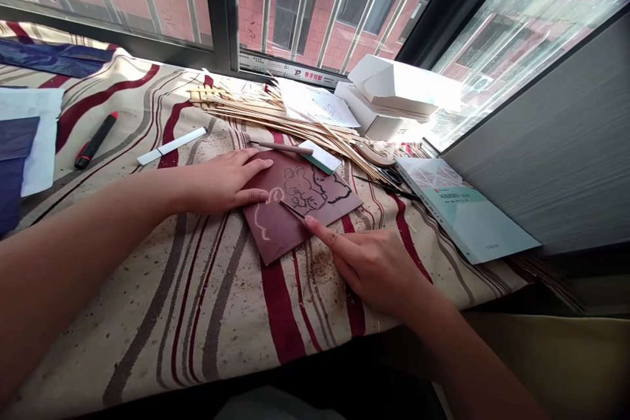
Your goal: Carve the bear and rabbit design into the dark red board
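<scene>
A reddish-brown board [285,239] lies at an angle on the striped cloth, with black cartoon-animal outlines and a pale carved line at its left side. My left hand [224,178] rests on the board's left part, fingers stretched out and apart, holding nothing. Closed around a thin carving tool [293,211], my right hand [371,266] is at the board's near right edge. The tool's tip meets the board close to the pale line and my left thumb; its handle is mostly hidden in my fingers. A second, brown-handled tool [285,147] lies along the board's far edge.
Beyond the board are a white-and-green piece [321,157], bundled thin wooden strips [246,107], paper [319,105] and white boxes [394,88]. A book [462,210] lies right; a white pen [172,146] and black-red marker [96,141] lie left. Crumbs dot the cloth [236,315].
</scene>
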